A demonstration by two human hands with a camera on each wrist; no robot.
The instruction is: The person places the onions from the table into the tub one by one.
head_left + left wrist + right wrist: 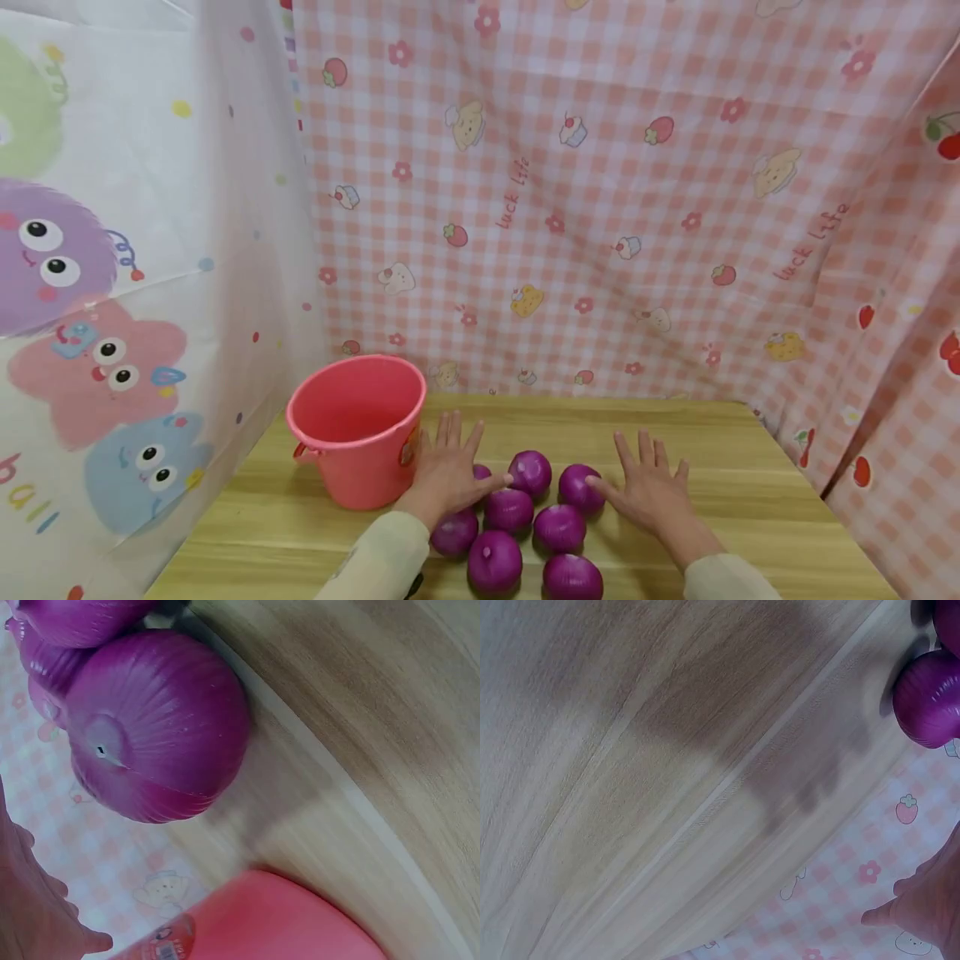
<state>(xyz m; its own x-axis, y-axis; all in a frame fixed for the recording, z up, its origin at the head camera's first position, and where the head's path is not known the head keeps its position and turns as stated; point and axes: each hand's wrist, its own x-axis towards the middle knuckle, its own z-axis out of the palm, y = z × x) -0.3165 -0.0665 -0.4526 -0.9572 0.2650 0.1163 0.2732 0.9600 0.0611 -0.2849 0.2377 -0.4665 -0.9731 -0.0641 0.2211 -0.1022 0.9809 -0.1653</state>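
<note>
Several purple onions [508,511] lie in a loose cluster on the wooden table. My left hand [450,473], fingers spread, is over the left side of the cluster and hides part of one onion. On the other side, my right hand [651,487] is spread as well, its thumb overlapping the edge of the rightmost onion [580,490] in the head view. Neither hand holds anything. Up close in the left wrist view sits one large onion [161,727], with my left hand [37,900] at the lower left. The right wrist view has an onion [930,701] at the upper right.
A pink bucket [358,433] stands left of the onions, close beside my left hand, its visible inside bare. The wooden table [757,500] ends at a pink checked cloth [600,250] behind. A white cartoon-print cloth [217,167] hangs on the left.
</note>
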